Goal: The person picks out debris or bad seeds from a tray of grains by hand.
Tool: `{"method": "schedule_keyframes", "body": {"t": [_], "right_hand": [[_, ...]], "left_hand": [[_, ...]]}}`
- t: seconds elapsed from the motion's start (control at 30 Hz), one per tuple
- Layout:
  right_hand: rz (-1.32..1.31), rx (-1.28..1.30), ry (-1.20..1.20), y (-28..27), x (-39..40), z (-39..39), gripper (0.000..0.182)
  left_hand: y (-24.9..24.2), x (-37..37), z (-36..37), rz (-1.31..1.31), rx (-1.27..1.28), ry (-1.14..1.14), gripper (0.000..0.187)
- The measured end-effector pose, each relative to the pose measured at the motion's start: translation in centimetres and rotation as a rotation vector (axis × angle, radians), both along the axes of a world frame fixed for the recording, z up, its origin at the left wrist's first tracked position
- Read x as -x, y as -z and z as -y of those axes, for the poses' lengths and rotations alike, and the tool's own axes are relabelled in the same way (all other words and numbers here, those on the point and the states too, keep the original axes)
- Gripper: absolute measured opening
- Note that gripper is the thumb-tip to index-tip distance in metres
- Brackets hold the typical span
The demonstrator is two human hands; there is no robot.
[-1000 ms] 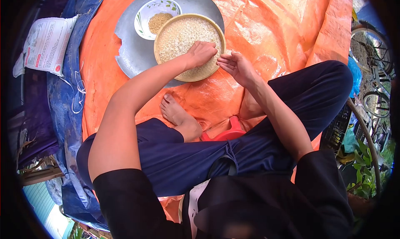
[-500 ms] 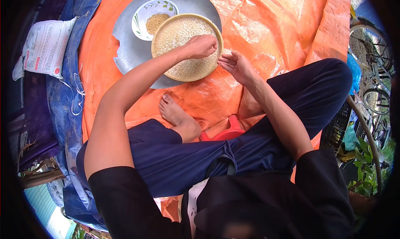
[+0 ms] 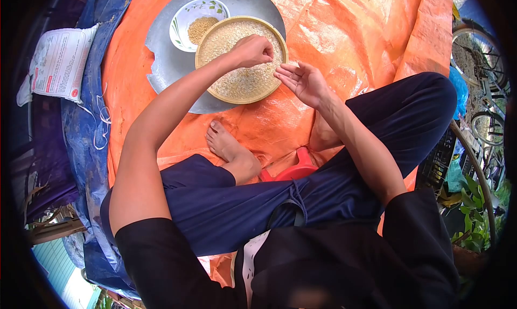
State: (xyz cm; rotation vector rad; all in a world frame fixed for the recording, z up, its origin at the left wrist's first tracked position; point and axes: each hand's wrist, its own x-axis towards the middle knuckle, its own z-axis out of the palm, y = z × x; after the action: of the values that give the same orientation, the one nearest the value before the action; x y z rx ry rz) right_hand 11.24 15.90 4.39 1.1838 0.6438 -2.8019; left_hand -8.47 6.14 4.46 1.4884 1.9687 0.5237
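Observation:
A round woven basket tray (image 3: 286,51) holds a layer of pale grain (image 3: 237,85). Over that grain, my left hand (image 3: 252,51) is closed with its fingers pinched together; whatever they hold, if anything, is too small to make out. My right hand (image 3: 304,84) is at the basket's right rim, palm turned up, fingers stretched out toward the left hand. Nothing clear shows on its palm. Behind the basket to the left, a white bowl with a green leaf pattern (image 3: 177,32) contains golden-brown grain (image 3: 201,30).
Basket and bowl rest on a round grey metal tray (image 3: 167,75) with a broken left edge. Beneath lies an orange tarp (image 3: 334,34), with blue sheeting (image 3: 86,131) and a printed white sack (image 3: 62,61) at left. A red stool (image 3: 296,169) is under me; bicycles (image 3: 484,83) stand at right.
My left hand has shifted left and slightly away from me over the grain. My right hand has moved left, its fingertips now over the basket's rim.

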Motion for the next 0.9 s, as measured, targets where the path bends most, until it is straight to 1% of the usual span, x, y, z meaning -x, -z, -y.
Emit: {"method": "schedule_keyframes", "body": {"t": [0.03, 0.13, 0.2, 0.3, 0.43, 0.63, 0.9], "right_hand": [[-0.015, 0.000, 0.000, -0.2, -0.1, 0.2, 0.051], [0.050, -0.022, -0.090, 0.2, -0.3, 1.4, 0.051], [0.020, -0.042, -0.020, -0.2, 0.0, 1.1, 0.050], [-0.008, -0.073, 0.024, -0.4, 0.3, 0.8, 0.049], [0.024, -0.075, 0.022, -0.2, 0.1, 1.0, 0.050], [0.020, -0.064, 0.044, 0.2, 0.1, 0.3, 0.052], [0.026, -0.051, 0.054, 0.5, 0.0, 0.0, 0.053]], "left_hand": [[0.4, 0.3, 0.5, -0.050, 0.005, 0.030, 0.012], [1.5, 0.5, 1.2, -0.173, 0.006, 0.115, 0.013], [2.2, 0.2, 1.9, -0.213, 0.001, 0.163, 0.015], [2.8, -0.6, 2.4, -0.230, -0.108, 0.175, 0.018], [3.2, -1.5, 1.9, -0.256, -0.098, 0.172, 0.020], [3.8, -2.1, 1.2, -0.287, -0.169, 0.176, 0.013], [4.3, -1.6, 0.8, -0.305, -0.151, 0.252, 0.006]]}}
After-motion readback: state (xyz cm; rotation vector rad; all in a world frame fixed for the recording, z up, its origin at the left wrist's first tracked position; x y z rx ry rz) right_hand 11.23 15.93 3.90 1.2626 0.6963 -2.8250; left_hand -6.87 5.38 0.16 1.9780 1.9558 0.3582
